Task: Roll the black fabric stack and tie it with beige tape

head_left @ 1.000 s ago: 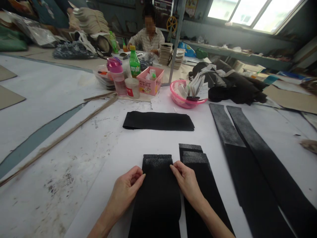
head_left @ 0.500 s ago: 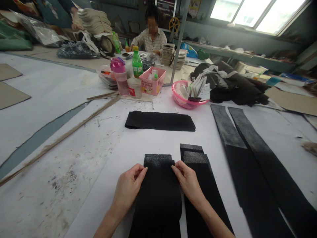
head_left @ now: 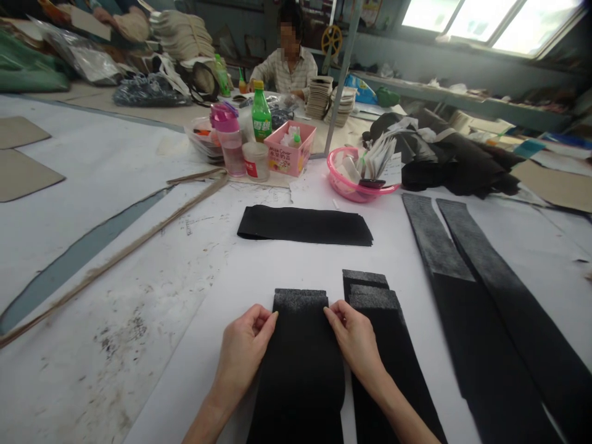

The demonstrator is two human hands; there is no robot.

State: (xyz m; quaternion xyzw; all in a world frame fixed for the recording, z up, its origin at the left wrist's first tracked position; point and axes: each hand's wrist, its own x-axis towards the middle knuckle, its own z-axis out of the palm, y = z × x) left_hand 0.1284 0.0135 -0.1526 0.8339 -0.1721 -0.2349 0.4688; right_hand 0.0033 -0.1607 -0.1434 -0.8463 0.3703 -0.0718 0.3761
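A long black strip of sheet material (head_left: 300, 364) lies in front of me, its far end showing a speckled grey band. My left hand (head_left: 247, 342) pinches its left edge near that end, thumb and fingertips together. On the opposite edge my right hand (head_left: 355, 338) pinches the same strip. Under my right forearm lies a second group of black strips (head_left: 393, 345), overlapped with grey ends staggered. Farther off, a folded black strip (head_left: 305, 226) rests crosswise on the white table covering (head_left: 222, 271).
Two long black strips (head_left: 485, 308) run along the right. Behind are a pink basket (head_left: 358, 191) with papers, a pink box (head_left: 289, 154), a purple-lidded bottle (head_left: 229, 145) and a green bottle (head_left: 261, 117). A person (head_left: 289, 68) sits across the table by stacked pieces (head_left: 319, 95).
The upper layer's far end has moved slightly away from me, leaving a narrower grey band. Both hands keep their pinch on the edges. The view has shifted slightly.
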